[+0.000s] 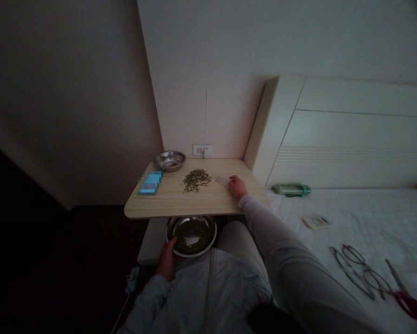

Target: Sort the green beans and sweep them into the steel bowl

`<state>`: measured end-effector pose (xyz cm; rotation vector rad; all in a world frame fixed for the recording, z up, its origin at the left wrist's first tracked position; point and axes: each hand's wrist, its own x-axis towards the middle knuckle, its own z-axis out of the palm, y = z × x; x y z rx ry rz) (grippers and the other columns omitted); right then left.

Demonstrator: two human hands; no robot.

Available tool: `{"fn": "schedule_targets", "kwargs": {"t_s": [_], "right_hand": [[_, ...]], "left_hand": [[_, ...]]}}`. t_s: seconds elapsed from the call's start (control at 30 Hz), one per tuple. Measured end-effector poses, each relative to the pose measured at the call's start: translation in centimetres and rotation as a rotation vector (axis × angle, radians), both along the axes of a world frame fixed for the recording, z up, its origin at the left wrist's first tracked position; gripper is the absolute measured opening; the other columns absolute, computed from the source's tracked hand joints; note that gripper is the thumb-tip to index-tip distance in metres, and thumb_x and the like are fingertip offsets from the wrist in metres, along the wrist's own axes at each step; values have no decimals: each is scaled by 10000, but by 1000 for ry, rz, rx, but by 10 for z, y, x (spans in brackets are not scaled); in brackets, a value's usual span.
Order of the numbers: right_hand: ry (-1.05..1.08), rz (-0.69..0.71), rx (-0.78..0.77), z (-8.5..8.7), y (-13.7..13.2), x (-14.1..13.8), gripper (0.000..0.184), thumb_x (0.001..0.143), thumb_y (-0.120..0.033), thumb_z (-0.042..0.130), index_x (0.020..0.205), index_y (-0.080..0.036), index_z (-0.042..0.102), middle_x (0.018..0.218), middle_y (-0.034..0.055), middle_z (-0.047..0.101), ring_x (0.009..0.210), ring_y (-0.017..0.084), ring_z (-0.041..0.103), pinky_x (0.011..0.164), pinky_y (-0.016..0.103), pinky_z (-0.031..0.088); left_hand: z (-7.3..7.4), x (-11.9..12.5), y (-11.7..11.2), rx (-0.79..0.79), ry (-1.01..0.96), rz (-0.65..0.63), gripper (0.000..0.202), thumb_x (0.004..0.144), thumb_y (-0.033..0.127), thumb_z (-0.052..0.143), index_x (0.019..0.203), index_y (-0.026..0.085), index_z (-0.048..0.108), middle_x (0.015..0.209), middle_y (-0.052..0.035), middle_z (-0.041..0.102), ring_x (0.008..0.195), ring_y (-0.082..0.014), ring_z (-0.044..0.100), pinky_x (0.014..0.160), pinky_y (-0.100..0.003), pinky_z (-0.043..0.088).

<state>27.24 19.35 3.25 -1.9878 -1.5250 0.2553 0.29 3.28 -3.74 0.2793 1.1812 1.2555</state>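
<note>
My left hand (167, 259) grips the rim of a steel bowl (192, 235) held just under the front edge of a small wooden table (180, 199); the bowl holds some small greenish beans. A pile of the same beans (196, 179) lies in the middle of the tabletop. My right hand (236, 186) rests on the table to the right of the pile, fingers closed on a small pale card (221, 180).
A second steel bowl (170, 160) stands at the table's back left, with a blue box (150, 183) in front of it. A wall socket (202, 150) is behind. On the white bed at right lie a green case (291, 189), a small card (316, 222), glasses (359, 271) and red-handled scissors (408, 301).
</note>
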Motion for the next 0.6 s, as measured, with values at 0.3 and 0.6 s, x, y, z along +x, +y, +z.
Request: {"fn": "schedule_targets", "kwargs": {"t_s": [0.3,0.6], "right_hand": [[-42,49,61,4,-8,-7,279,774,-215,362,1009,-176,508,877,78,620,794,172,561,700,284,408],[-179,291,177,9,-18,-52,255,790,-265,377,985,-183,519,853,62,629,729,163,556,656,272,401]], "left_hand": [[11,1,-2,14,10,16,185,681,177,536,862,155,568,780,-57,632,767,-185,598,596,-281,480],[-4,0,1,-8,-6,2,225,678,180,545,901,149,548,849,-52,639,773,-172,602,589,-271,485]]}}
